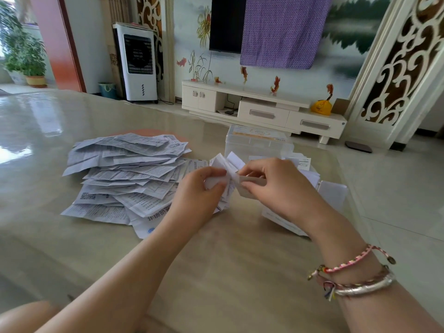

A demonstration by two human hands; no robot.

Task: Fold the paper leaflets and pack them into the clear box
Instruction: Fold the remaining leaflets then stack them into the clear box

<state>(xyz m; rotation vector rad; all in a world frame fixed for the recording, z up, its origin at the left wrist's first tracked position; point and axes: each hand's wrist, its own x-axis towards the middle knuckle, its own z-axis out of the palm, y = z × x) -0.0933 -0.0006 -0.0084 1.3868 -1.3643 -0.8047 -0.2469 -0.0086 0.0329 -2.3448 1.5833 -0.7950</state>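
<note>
Above the glossy table [72,236], both hands [230,186] pinch a creased white leaflet [222,164] beside the clear box [259,145].

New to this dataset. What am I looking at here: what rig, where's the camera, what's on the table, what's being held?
There is no robot here. A person works with two bare hands, and the single picture comes from a wide-angle camera worn on the head, looking forward and down, so the arms enter from the bottom edge.

The left hand and the right hand both pinch one partly folded leaflet between them, above the table. Each grip is by curled fingers and thumb.

To the left lies a loose pile of unfolded leaflets. Behind the hands stands the clear box, with some white papers beside and behind the right hand; whether these sit inside it is hard to tell. The right wrist wears bracelets.
</note>
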